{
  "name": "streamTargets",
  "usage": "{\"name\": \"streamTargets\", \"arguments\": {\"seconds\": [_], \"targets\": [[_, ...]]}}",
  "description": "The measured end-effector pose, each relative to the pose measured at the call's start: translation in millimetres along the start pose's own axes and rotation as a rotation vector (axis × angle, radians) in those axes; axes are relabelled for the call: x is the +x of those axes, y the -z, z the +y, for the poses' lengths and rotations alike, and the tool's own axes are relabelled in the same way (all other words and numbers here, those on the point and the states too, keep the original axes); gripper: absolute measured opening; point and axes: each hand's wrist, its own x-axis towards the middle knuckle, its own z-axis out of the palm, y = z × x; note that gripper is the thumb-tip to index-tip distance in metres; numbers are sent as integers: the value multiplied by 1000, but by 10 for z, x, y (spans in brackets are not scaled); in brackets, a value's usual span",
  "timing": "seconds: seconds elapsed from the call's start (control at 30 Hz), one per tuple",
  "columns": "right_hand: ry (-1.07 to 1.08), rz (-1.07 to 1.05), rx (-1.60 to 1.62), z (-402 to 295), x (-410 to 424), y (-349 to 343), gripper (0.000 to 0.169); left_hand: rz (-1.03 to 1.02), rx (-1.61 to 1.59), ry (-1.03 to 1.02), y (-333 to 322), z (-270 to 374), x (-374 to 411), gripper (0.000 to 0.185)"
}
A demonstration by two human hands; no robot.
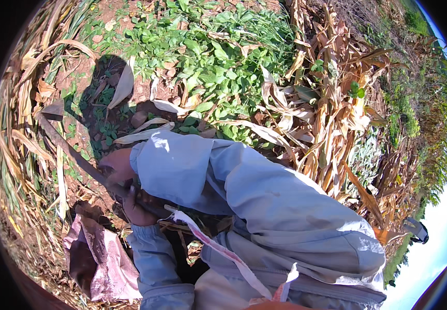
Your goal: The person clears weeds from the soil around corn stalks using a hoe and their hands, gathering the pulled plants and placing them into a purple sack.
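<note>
A long wooden-handled tool, apparently a hoe (72, 155), runs from the upper left down to my hands. Its flat, pointed blade (54, 109) lies at the far end, over dry leaves. My right hand (119, 164), at the end of a light blue-grey sleeve, is closed around the handle. Closer to my body, my left hand (140, 209) also grips the handle, its fingers partly in shadow. A pale strip with a red stripe (227, 252) hangs across my jacket front. The handle's near end is hidden around my sleeves.
Low green weeds (215, 66) grow in reddish soil with stones ahead. Dry maize stalks and leaves (332, 97) form a heap on the right; more dry stalks (18, 166) line the left. A crumpled pinkish-purple sheet or sack (109, 263) lies at the lower left.
</note>
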Motion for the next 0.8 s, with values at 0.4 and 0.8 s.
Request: {"name": "streamTargets", "arguments": {"seconds": [0.4,0.8], "targets": [[-1241,200,-997,1888,-4609,2219,73,251,462,-25,-1355,-1048,-113,25],[-1274,313,-857,1918,-5638,2588,52,202,839,16,-1694,-1121,-397,29]]}}
